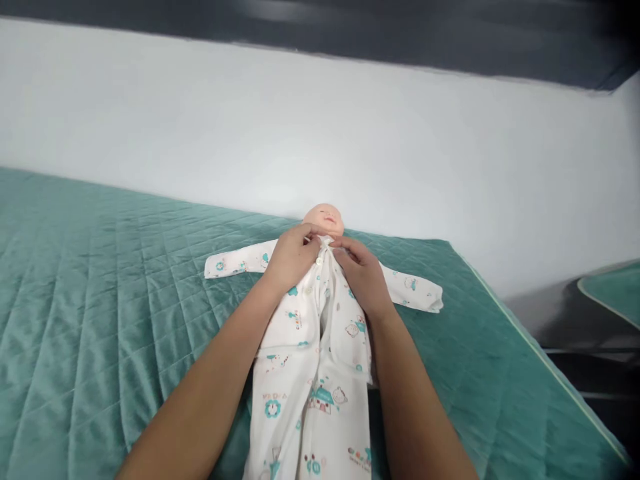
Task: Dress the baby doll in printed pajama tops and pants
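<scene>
A baby doll (327,217) lies on its back, dressed in a white printed baby jacket (295,317) and matching trousers (285,407). Both sleeves stretch out sideways. Just under the doll's chin, my left hand (295,257) pinches one side of the jacket's collar. My right hand (361,270) grips the other side, fingers bent and close to the left ones. Small buttons run down the jacket front, which hangs apart below the chest. My fingers partly hide the topmost fastening. The ends of the trouser legs lie outside the view.
Beneath the doll is a green quilted bed cover (125,280), its piped edge (540,360) running down the right. A white wall (300,127) rises right behind the doll's head. Another green padded surface (615,290) stands at the far right, past a dark gap.
</scene>
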The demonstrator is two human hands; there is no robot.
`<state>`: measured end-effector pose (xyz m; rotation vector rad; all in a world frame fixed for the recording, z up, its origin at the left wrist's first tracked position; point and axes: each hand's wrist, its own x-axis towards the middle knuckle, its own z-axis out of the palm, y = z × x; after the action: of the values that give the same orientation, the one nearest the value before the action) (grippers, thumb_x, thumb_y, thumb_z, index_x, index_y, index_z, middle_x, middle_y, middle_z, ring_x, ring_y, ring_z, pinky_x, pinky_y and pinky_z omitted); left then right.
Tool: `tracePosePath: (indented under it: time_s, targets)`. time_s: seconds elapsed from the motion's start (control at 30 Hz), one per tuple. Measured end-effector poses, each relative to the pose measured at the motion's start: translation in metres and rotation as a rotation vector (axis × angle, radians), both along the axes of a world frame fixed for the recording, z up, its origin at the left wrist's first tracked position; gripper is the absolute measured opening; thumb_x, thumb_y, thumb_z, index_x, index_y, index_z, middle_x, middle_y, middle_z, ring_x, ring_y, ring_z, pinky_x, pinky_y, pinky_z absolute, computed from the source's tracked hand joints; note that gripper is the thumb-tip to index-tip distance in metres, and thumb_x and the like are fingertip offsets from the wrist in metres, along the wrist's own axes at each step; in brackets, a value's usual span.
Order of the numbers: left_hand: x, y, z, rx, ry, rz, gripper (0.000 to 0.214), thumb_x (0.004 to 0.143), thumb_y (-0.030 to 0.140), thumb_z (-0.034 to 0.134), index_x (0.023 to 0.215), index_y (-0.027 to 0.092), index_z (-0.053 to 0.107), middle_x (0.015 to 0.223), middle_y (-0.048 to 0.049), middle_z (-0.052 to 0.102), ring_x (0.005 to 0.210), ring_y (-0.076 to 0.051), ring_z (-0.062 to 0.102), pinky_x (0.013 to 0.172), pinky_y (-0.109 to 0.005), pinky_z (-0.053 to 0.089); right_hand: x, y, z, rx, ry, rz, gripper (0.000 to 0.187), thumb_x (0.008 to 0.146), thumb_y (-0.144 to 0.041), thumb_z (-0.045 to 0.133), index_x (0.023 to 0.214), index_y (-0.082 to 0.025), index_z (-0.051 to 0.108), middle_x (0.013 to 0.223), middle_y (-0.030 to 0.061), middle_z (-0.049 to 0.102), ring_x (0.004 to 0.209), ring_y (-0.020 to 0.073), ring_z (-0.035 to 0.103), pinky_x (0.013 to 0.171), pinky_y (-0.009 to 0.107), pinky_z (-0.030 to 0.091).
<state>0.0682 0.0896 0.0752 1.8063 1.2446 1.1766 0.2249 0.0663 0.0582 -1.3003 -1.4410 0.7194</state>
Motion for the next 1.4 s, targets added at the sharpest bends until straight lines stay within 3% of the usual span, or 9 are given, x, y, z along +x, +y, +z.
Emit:
tracePosePath:
  time_s: [0.2,0.37,0.57,0.87,0.97,1.07,1.17,1.3,1.4]
  targets:
    - [-0.003,-0.022,-0.007,0.155,0.339,-0.016,0.046,0.096,0.019,0.04,0.135,0.024,0.062,0.116,-0.0086,0.061,0.103,-0.02,0.063,0.091,-0.032,0.048,0.008,-0.016,-0.015,0.068,-0.078,0.057,0.039,0.091,-0.047,0.052,0.117,-0.025,0.071,0.142,0.0065,0.059,0.138,0.021,0.046,0.121,0.044,0.025]
    - [-0.001,-0.017,-0.01,0.099,0.488,-0.029,0.048,0.096,0.02,0.036,0.138,0.024,0.06,0.12,-0.0107,0.057,0.104,-0.023,0.063,0.087,-0.034,0.049,0.01,-0.021,-0.023,0.028,-0.134,0.046,0.048,0.093,-0.051,0.047,0.128,-0.026,0.067,0.15,0.0071,0.05,0.144,0.0201,0.038,0.123,0.042,0.02]
    - [-0.003,-0.012,-0.007,0.008,0.301,-0.06,0.046,0.096,0.021,0.035,0.13,0.021,0.066,0.119,-0.009,0.061,0.11,-0.023,0.061,0.097,-0.035,0.045,0.006,-0.011,-0.015,-0.011,-0.151,0.033,0.038,0.093,-0.045,0.052,0.121,-0.029,0.071,0.146,0.0047,0.055,0.142,0.0223,0.04,0.122,0.046,0.021]
    - [-0.001,-0.011,-0.004,-0.033,0.072,0.015,0.033,0.089,0.017,0.046,0.11,0.021,0.071,0.111,-0.0044,0.069,0.103,-0.02,0.062,0.093,-0.032,0.044,0.005,-0.004,-0.008,-0.021,-0.116,0.078,0.032,0.092,-0.044,0.052,0.116,-0.033,0.07,0.143,0.0009,0.057,0.141,0.0231,0.04,0.119,0.048,0.026]
    - [-0.005,-0.017,-0.003,-0.054,-0.074,0.02,0.018,0.089,0.026,0.053,0.091,0.019,0.069,0.09,-0.0008,0.069,0.083,-0.016,0.06,0.081,-0.028,0.045,0.002,-0.014,0.0,0.012,-0.165,-0.027,0.028,0.089,-0.039,0.056,0.11,-0.028,0.069,0.131,0.0061,0.061,0.129,0.0255,0.048,0.111,0.048,0.035]
    - [-0.011,-0.03,-0.004,-0.073,-0.129,-0.015,0.017,0.088,0.033,0.058,0.084,0.019,0.066,0.076,0.0015,0.062,0.072,-0.013,0.054,0.07,-0.026,0.042,-0.006,-0.034,0.01,0.09,-0.266,-0.185,0.016,0.087,-0.039,0.06,0.092,-0.024,0.065,0.107,0.0078,0.063,0.101,0.0247,0.058,0.092,0.043,0.046]
    - [-0.016,-0.043,-0.009,-0.112,-0.153,-0.047,0.016,0.085,0.033,0.062,0.089,0.019,0.068,0.077,0.0018,0.06,0.07,-0.012,0.052,0.067,-0.025,0.04,-0.018,-0.054,0.015,0.042,-0.333,-0.14,0.023,0.088,-0.046,0.06,0.082,-0.024,0.057,0.088,0.0039,0.062,0.079,0.0204,0.057,0.075,0.037,0.045]
    - [-0.02,-0.051,-0.014,-0.101,-0.164,-0.046,0.013,0.085,0.028,0.061,0.09,0.018,0.067,0.082,0.0004,0.063,0.074,-0.012,0.055,0.071,-0.025,0.043,-0.025,-0.063,0.013,0.008,-0.387,-0.151,0.021,0.086,-0.043,0.062,0.083,-0.024,0.055,0.087,0.0037,0.064,0.079,0.0208,0.057,0.072,0.036,0.042]
    - [-0.017,-0.051,-0.007,-0.088,-0.14,-0.037,0.011,0.086,0.027,0.06,0.087,0.018,0.066,0.081,-0.0003,0.064,0.074,-0.013,0.057,0.071,-0.026,0.044,-0.021,-0.061,0.012,-0.061,-0.28,-0.126,0.017,0.087,-0.04,0.06,0.083,-0.024,0.057,0.08,0.0015,0.065,0.071,0.0187,0.057,0.069,0.035,0.043]
